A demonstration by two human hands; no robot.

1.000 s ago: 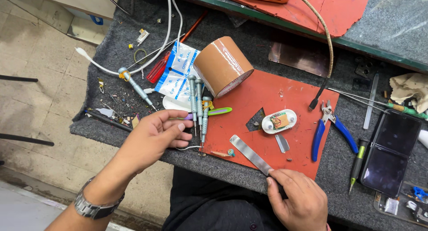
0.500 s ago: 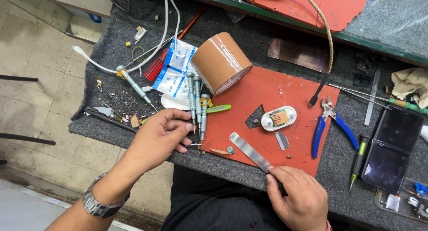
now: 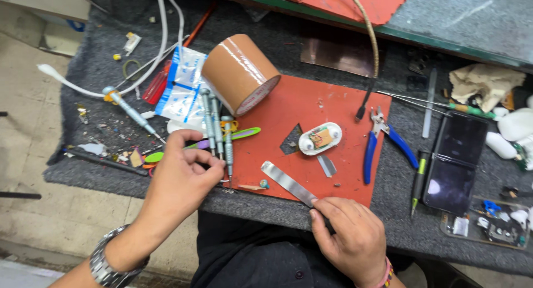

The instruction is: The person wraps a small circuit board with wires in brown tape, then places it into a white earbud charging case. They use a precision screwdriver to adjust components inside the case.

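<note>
Grey felt surface (image 3: 83, 154), cluttered, with a red mat (image 3: 311, 107) on top. Left hand (image 3: 180, 179) fingers (image 3: 194, 154) curled narrow around the lower ends of the screwdrivers (image 3: 216, 127), three grey-handled ones lying side by side at the mat's left edge; thumb tucked under, whether it actually pinches one I cannot tell. Wrist bent back toward the body, metal watch (image 3: 105, 263) on the forearm, which comes in from bottom left. Right hand (image 3: 352, 238) fingers closed on the near end of a flat metal strip (image 3: 288, 182); strip lies diagonally on the mat, far end pointing up-left. Palm down at the surface's front edge, bracelet (image 3: 387, 274) on the wrist, forearm cut off by the bottom edge.

Around: white oval device (image 3: 319, 138) opened on the mat just beyond the strip, small metal blade (image 3: 326, 166) beside it. Brown tape roll (image 3: 240, 72) tilted against the mat's top-left corner, touching the screwdriver tops. Blue pliers (image 3: 383, 141) at the mat's right edge, dark phone (image 3: 458, 160) further right. White cable (image 3: 161, 38) loops off the top-left. Small bits on the felt left of the left hand too tiny to make out. Green-purple tool (image 3: 239, 135) partly hidden under the screwdrivers.
</note>
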